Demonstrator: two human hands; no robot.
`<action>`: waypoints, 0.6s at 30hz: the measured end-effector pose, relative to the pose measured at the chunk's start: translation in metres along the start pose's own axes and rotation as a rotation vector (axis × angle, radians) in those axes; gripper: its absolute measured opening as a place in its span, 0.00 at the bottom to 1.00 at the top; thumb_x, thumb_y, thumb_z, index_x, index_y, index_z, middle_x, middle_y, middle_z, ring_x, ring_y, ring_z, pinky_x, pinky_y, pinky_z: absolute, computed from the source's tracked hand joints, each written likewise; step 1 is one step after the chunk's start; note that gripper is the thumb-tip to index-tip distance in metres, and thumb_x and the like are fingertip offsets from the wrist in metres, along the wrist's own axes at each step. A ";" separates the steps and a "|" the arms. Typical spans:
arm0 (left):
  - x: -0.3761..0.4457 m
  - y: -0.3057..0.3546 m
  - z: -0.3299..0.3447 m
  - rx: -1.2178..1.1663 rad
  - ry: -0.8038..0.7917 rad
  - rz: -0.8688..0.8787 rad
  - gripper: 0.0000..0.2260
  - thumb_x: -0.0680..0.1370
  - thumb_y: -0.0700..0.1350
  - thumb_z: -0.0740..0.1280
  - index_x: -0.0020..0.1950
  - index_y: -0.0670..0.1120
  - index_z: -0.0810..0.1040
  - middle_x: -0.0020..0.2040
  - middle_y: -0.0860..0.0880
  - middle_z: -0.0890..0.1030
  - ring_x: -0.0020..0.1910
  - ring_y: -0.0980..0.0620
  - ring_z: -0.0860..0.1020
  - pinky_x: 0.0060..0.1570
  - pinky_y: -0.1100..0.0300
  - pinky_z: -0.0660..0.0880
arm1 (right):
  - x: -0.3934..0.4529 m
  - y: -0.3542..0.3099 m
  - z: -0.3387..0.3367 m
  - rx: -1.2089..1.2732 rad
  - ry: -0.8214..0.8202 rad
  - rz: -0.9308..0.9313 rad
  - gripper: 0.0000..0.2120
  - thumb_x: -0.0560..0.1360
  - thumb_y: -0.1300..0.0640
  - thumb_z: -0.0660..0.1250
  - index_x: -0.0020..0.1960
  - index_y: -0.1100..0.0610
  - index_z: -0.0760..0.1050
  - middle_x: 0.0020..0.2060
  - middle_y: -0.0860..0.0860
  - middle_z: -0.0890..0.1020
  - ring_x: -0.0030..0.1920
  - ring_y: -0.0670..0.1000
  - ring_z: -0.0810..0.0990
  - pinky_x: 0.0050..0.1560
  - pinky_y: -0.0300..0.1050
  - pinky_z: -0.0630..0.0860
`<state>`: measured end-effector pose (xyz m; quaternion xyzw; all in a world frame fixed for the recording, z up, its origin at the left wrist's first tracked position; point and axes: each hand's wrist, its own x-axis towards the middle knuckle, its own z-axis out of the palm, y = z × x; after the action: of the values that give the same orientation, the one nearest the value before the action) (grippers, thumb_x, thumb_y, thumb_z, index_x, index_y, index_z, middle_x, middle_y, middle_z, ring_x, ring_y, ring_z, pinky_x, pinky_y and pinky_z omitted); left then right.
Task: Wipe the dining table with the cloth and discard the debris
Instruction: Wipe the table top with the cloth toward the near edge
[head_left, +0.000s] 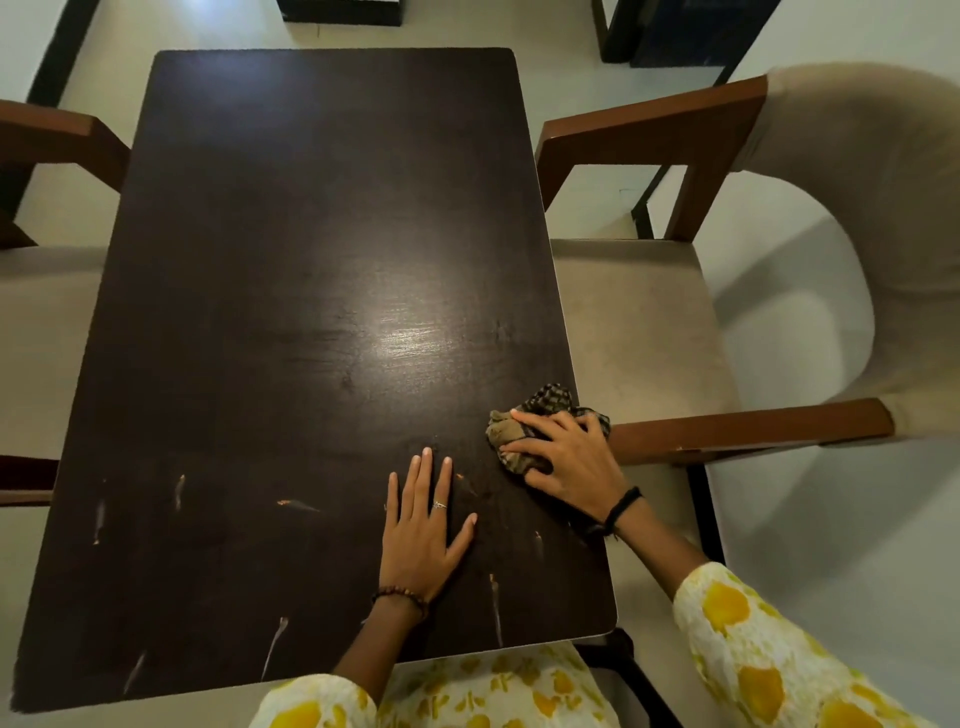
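The dark brown dining table (291, 291) fills the middle of the view. A crumpled checked cloth (524, 423) lies near the table's right edge, partly over it. My right hand (566, 457) lies on top of the cloth with spread fingers pressing it down. My left hand (423, 525) rests flat on the table just left of the cloth, fingers straight. Pale scratch-like streaks and small orange specks (296, 503) mark the near part of the tabletop.
A cushioned chair with wooden arms (748, 421) stands close against the table's right side. Another chair (47, 130) is at the left side. Pale floor surrounds the table. Dark furniture (675, 31) stands beyond the far end.
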<state>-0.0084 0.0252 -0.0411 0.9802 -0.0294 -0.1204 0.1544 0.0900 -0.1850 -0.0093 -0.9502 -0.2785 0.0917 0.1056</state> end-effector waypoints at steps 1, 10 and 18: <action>0.000 -0.001 0.000 0.000 0.000 0.001 0.30 0.78 0.62 0.44 0.74 0.45 0.53 0.74 0.42 0.55 0.73 0.45 0.53 0.71 0.48 0.45 | 0.006 0.003 -0.001 -0.034 -0.010 -0.019 0.18 0.68 0.42 0.58 0.55 0.40 0.76 0.64 0.47 0.74 0.50 0.52 0.76 0.47 0.50 0.66; 0.001 -0.001 0.003 0.005 0.049 0.015 0.30 0.76 0.59 0.53 0.74 0.44 0.54 0.74 0.41 0.56 0.73 0.45 0.54 0.71 0.48 0.46 | 0.056 0.012 0.005 -0.024 0.012 0.189 0.29 0.71 0.39 0.48 0.72 0.41 0.58 0.75 0.52 0.54 0.75 0.58 0.49 0.68 0.65 0.35; 0.000 -0.002 0.001 0.004 0.002 0.012 0.29 0.79 0.60 0.45 0.74 0.44 0.54 0.74 0.41 0.57 0.73 0.45 0.54 0.70 0.46 0.48 | 0.004 -0.027 0.029 -0.017 0.088 0.286 0.28 0.72 0.44 0.52 0.72 0.41 0.56 0.74 0.55 0.58 0.73 0.55 0.54 0.70 0.60 0.40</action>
<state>-0.0084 0.0269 -0.0427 0.9804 -0.0353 -0.1185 0.1532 0.0730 -0.1559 -0.0303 -0.9841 -0.1362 0.0616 0.0954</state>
